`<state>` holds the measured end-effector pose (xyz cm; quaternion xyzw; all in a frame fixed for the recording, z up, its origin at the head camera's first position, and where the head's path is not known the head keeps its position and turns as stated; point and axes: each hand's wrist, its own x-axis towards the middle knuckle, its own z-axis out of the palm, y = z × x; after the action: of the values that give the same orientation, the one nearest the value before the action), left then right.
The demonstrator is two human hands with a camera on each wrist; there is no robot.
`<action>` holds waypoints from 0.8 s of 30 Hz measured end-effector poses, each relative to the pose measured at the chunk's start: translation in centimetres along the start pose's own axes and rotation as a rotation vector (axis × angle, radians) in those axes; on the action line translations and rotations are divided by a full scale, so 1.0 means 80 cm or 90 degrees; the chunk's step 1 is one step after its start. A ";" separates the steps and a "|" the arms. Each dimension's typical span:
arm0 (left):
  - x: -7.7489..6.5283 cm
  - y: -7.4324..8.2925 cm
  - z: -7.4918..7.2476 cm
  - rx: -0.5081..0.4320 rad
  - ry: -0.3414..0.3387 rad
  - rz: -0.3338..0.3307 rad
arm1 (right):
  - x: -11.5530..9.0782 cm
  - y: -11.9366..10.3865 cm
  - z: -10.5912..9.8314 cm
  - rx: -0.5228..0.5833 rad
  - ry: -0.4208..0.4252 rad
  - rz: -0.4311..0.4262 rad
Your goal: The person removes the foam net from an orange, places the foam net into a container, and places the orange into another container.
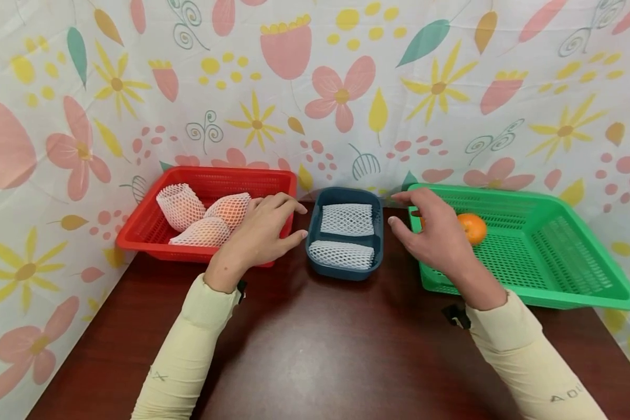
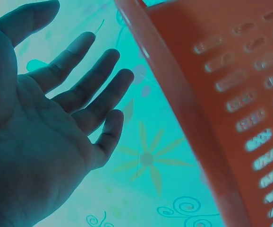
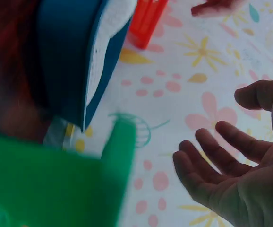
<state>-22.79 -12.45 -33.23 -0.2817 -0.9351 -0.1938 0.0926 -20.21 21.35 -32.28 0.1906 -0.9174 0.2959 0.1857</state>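
a white cloth (image 1: 289, 102), printed with pink and yellow flowers (image 1: 341, 96), hangs along the far side and the left of a glossy, dark brown, seemingly wooden table (image 1: 299, 361).

Glossy reddish-brown tabletop (image 1: 304, 350) — red basket (image 1: 175, 254) at left hand (image 1: 262, 227), navy two-compartment tray (image 1: 341, 272) between hands, green basket (image 1: 548, 251) at right hand (image 1: 433, 233).

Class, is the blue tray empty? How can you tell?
Not empty: in the blue tray, one white net lies in the back section and another in the front.
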 end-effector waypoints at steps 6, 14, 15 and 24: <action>-0.005 -0.006 -0.005 -0.004 0.001 -0.022 | -0.008 -0.008 0.027 0.020 0.062 -0.054; -0.015 -0.017 -0.009 -0.004 0.010 -0.036 | -0.007 -0.024 0.058 0.045 0.074 -0.093; -0.016 -0.019 -0.010 -0.004 0.011 -0.039 | -0.008 -0.025 0.061 0.049 0.077 -0.097; -0.018 -0.028 -0.010 -0.006 0.013 -0.074 | -0.005 -0.041 0.086 0.096 0.071 -0.133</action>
<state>-22.84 -15.20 -33.58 -0.2255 -0.9479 -0.2065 0.0895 -19.93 14.74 -36.08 0.2818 -0.8559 0.3535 0.2512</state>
